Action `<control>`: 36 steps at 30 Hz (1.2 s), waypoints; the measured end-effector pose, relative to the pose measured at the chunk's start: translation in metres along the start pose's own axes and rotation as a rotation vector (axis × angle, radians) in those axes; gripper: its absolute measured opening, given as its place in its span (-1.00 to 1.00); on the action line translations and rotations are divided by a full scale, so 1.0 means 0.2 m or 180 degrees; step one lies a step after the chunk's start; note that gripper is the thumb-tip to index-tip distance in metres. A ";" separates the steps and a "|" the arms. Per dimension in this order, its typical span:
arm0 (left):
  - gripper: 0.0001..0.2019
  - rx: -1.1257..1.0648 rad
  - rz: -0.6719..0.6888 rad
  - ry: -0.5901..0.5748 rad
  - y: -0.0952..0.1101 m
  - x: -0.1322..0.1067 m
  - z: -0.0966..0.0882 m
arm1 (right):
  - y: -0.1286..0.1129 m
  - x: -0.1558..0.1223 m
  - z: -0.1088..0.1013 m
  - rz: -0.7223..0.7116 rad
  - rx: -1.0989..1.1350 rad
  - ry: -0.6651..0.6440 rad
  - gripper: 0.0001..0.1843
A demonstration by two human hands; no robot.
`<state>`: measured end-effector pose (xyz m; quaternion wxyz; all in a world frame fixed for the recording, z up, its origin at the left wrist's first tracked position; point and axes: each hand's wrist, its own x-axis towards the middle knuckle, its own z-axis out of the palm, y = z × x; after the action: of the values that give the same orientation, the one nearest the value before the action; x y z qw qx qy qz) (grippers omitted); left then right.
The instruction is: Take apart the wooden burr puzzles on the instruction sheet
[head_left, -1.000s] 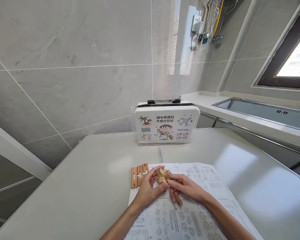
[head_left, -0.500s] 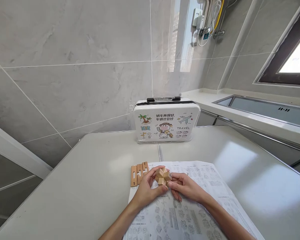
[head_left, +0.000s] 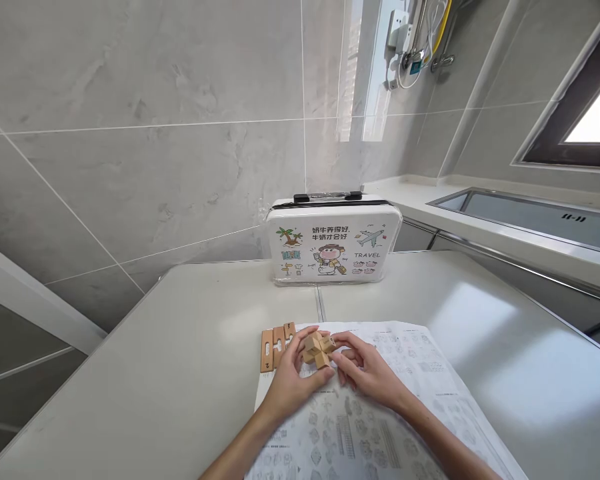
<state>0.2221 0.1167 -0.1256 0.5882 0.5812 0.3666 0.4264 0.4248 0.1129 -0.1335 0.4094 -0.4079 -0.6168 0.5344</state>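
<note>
A small wooden burr puzzle [head_left: 319,349], made of light interlocked blocks, is held up over a printed sheet [head_left: 360,417]. My left hand [head_left: 291,379] wraps round it from the left, thumb at the lower front and fingers behind. From the right, my right hand [head_left: 366,371] pinches the block that sticks out on that side between thumb and index finger. Its other fingers curl beneath. Just left of my left hand lie several flat wooden pieces [head_left: 267,351] with slots and dark marks, side by side and partly covered by the hand.
A white carry case [head_left: 333,247] with cartoon prints and a black handle, wrapped in clear plastic, stands at the back of the white table [head_left: 180,373]. Grey tiles rise behind it. To the right runs a counter with a sink [head_left: 530,217].
The burr puzzle has turned and tilted somewhat, shifting slightly left. My right index finger has moved up along its right block, and both hands stay on it.
</note>
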 end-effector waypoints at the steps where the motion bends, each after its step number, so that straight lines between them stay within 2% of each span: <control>1: -0.35 0.0051 0.0064 0.0034 0.01 0.00 0.00 | 0.00 0.00 -0.01 -0.0037 -0.0014 0.0047 -0.53; 4: -0.41 0.0326 0.0216 0.0051 0.01 0.00 0.01 | 0.00 0.00 -0.02 -0.0146 -0.0194 0.0122 -0.53; 7: -0.38 0.0649 0.0149 0.0016 0.01 0.00 0.01 | 0.01 0.00 -0.01 -0.0135 -0.0323 0.0043 -0.52; 10: -0.33 0.0896 0.0074 0.0029 0.01 0.00 0.00 | 0.00 0.00 -0.01 0.0068 0.0008 -0.0356 -0.50; 14: -0.36 0.0944 0.0101 0.0068 0.01 0.00 -0.01 | 0.00 0.00 -0.03 0.0354 0.0534 -0.0951 -0.48; 17: -0.38 0.0969 0.0128 0.0019 0.02 0.00 -0.02 | 0.01 0.01 -0.05 0.0419 0.0680 -0.1146 -0.46; 23: -0.29 0.1308 0.0155 0.0099 0.02 0.00 -0.04 | 0.02 0.01 -0.05 0.0305 0.0478 -0.0808 -0.53; 27: -0.29 0.1290 0.0211 0.0143 0.02 0.00 -0.03 | 0.01 0.01 -0.05 0.0213 0.0323 -0.0629 -0.54; 32: -0.32 0.0979 0.0163 0.0022 0.03 0.02 -0.01 | 0.00 -0.01 -0.04 0.0201 0.0711 -0.0714 -0.51; 36: -0.30 0.1110 0.0292 -0.0243 0.05 0.02 0.01 | 0.02 -0.01 -0.02 0.0409 0.1148 -0.0677 -0.52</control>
<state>0.2247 0.1195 -0.1157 0.4719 0.7062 0.3855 0.3604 0.4305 0.1121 -0.1365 0.3735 -0.3078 -0.5237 0.7011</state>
